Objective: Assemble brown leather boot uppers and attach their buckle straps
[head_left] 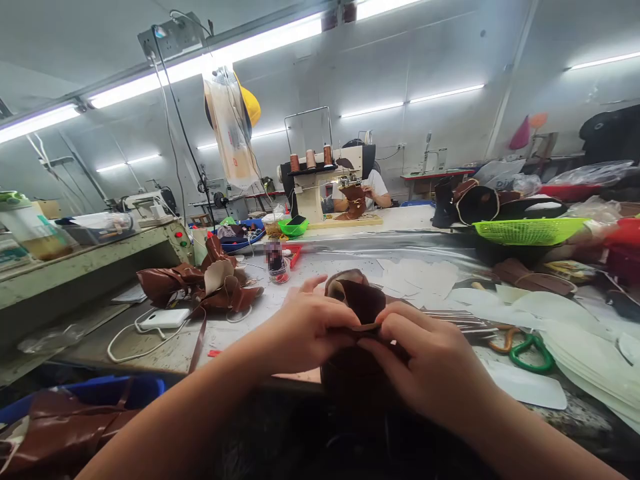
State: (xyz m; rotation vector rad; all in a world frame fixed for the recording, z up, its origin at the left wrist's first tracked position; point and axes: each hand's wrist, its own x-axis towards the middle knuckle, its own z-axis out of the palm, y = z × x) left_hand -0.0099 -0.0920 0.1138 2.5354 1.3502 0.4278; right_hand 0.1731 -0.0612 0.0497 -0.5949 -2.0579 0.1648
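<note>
Close in front of me, at the edge of the worktable [280,293], a dark brown leather shoe upper [367,303] is held between both hands. My left hand [317,320] pinches its rim from the left, thumb below and fingers on top. From the right, my right hand [415,340] pinches the same edge, with the two sets of fingertips almost meeting. A lighter lining shows inside the opening. The lower part of the upper hangs in shadow below the hands.
Brown leather uppers [175,283] lie left beside a white power bank [165,319]. Green-handled scissors [533,352] and white sheet pieces [580,347] are at right. A green basket [530,231] stands behind. Across the table, a person [375,190] works at a sewing machine [320,187]. A blue bin [110,390] sits lower left.
</note>
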